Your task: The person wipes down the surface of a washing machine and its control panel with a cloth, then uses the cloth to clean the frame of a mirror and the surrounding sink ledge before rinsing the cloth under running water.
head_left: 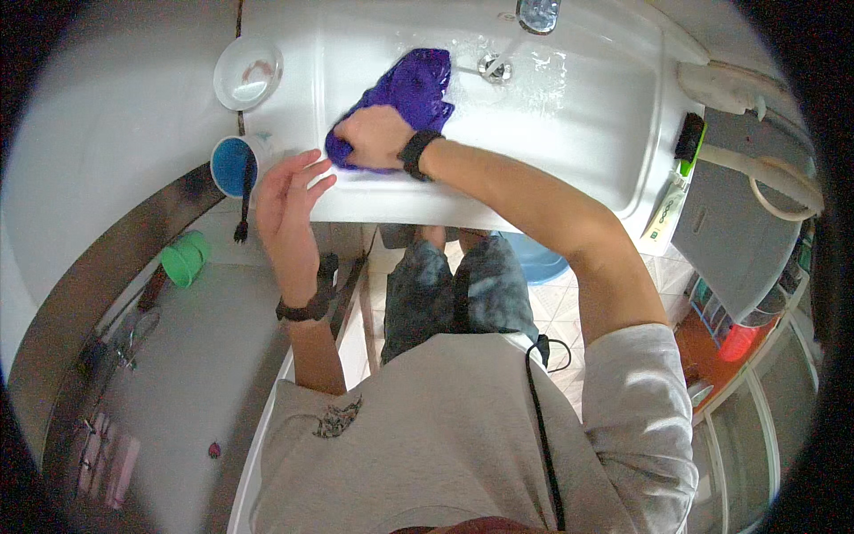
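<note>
A wet purple cloth (pixel 417 87) lies bunched at the left side of the white washbasin (pixel 574 160). My right hand (pixel 377 137) is on its lower left part, fingers curled into the fabric. Just left of it, over the basin's near left rim, my left hand (pixel 293 197) is raised with its fingers apart and nothing in it. Water runs from the chrome faucet (pixel 538 15) into the drain (pixel 495 68), to the right of the cloth.
On the left ledge are a round white dish (pixel 248 73) and a blue-lined cup (pixel 233 167) with a dark brush (pixel 245 207). A green-and-black brush (pixel 691 143) and a white tube (pixel 667 208) lie on the right rim. Below stands a blue tub (pixel 537 257).
</note>
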Available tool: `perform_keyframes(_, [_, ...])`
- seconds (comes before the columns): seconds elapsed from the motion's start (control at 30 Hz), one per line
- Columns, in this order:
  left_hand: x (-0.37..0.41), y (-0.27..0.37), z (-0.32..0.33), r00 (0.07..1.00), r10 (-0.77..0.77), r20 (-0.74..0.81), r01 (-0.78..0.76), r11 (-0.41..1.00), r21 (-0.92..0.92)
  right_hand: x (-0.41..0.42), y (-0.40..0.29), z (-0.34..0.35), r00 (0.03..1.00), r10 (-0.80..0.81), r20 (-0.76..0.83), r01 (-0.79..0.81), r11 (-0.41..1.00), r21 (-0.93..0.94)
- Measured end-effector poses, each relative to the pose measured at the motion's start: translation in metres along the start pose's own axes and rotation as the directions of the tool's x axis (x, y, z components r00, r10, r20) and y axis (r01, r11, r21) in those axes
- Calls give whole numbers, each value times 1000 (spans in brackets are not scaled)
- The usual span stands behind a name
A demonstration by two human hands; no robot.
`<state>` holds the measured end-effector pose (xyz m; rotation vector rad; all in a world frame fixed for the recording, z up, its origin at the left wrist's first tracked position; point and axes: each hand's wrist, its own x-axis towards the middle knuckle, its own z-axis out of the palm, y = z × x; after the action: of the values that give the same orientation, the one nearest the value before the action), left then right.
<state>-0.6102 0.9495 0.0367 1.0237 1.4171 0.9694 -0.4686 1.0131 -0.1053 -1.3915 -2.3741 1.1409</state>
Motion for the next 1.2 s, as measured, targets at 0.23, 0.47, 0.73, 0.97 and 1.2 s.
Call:
perform_keyframes(0.23, [5, -10, -6, 1000, 15, 27, -15, 1000, -16, -13, -14, 1, 989, -88, -117, 97, 992, 78])
perform_keyframes(0.47, [9, -7, 3, 999, -12, 43, 12, 1000, 8, -3, 3, 2, 991, 61, -120, -61, 998, 7])
perform_keyframes(0.73, [20, -20, -1, 996, 15, 84, -23, 995, 94, -7, 0, 2, 988, -39, -147, 49, 997, 63])
perform_keyframes(0.97, [25, -16, 1, 993, 25, 115, -31, 998, 51, -1, 56, -10, 964, 202, -172, -226, 964, -138])
perform_keyframes(1.2, [30, -41, 29, 959, -66, 277, -22, 952, 304, -38, 106, -28, 940, 340, -29, -332, 891, -309])
